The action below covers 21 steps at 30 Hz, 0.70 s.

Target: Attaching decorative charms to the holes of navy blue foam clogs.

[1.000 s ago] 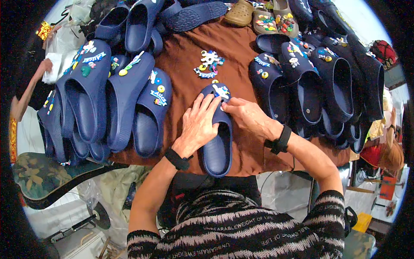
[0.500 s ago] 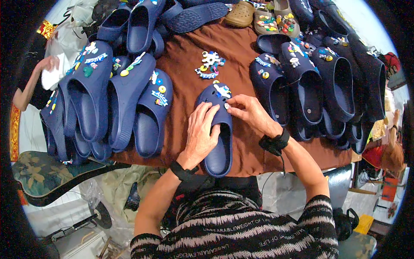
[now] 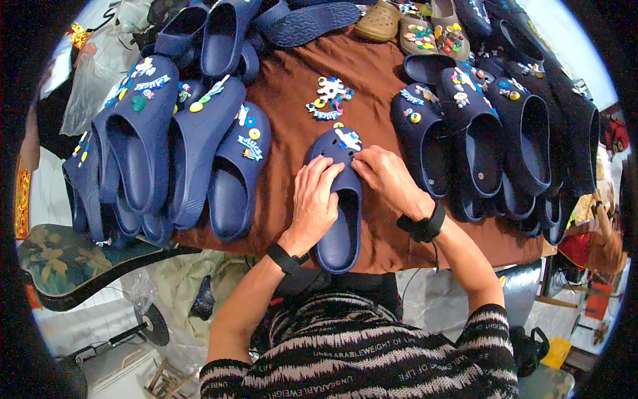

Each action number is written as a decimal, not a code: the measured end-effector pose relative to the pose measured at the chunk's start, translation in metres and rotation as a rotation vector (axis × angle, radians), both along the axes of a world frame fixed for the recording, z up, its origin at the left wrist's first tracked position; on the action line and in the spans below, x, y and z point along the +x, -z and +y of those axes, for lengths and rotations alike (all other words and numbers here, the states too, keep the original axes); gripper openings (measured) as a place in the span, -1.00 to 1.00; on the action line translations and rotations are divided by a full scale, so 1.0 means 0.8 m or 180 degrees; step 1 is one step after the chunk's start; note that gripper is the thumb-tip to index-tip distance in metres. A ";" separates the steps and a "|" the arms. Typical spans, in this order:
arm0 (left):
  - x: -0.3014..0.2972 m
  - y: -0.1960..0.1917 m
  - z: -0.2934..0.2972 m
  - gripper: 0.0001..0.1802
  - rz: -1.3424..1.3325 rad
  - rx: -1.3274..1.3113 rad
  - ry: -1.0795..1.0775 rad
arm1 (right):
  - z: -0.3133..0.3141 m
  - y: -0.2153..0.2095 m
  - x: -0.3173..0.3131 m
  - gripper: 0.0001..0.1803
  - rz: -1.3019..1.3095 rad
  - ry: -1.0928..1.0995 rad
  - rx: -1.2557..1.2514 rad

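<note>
**Inspector A:** Where did the navy clog (image 3: 339,199) lie?

**Inspector B:** Lengthwise at the near edge of the brown-covered table (image 3: 292,120), toe pointing to the far edge, heel almost at the near rim. That placement put its perforated toe squarely under both hands.

**A:** The left hand (image 3: 314,203)?

**B:** Laid flat over the clog's left flank, fingers pressed together and curled onto the upper; by my judgement it steadied the shoe.

**A:** And the right hand (image 3: 389,179)?

**B:** Fingertips bunched on the toe beside a white charm (image 3: 348,138), apparently pressing there. Whether they pinched anything, I could not tell.

**A:** Surroundings?

**B:** A loose cluster of charms (image 3: 329,98) lay just beyond the toe, within easy reach. Decorated clogs were stacked toward the left edge (image 3: 193,146) and right edge (image 3: 492,139).
</note>
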<state>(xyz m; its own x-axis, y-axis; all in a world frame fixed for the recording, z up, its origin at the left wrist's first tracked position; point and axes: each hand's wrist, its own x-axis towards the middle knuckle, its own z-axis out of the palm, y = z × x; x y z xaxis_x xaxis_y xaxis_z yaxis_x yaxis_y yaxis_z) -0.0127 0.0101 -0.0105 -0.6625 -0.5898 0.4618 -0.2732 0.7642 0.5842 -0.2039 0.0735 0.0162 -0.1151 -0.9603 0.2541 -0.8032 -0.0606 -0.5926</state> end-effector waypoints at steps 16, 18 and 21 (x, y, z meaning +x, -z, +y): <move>-0.003 -0.001 0.002 -0.39 -0.0001 0.0013 -0.0060 | 0.014 -0.005 0.012 -0.82 0.0373 -0.0015 -0.0089; -0.004 -0.001 -0.001 -0.39 0.0007 -0.0125 -0.0052 | 0.018 -0.007 0.003 -0.76 0.0062 -0.0398 -0.0353; -0.001 0.000 -0.002 -0.39 -0.0091 -0.0107 -0.0028 | 0.016 -0.015 -0.010 -0.68 0.0465 -0.0729 0.0000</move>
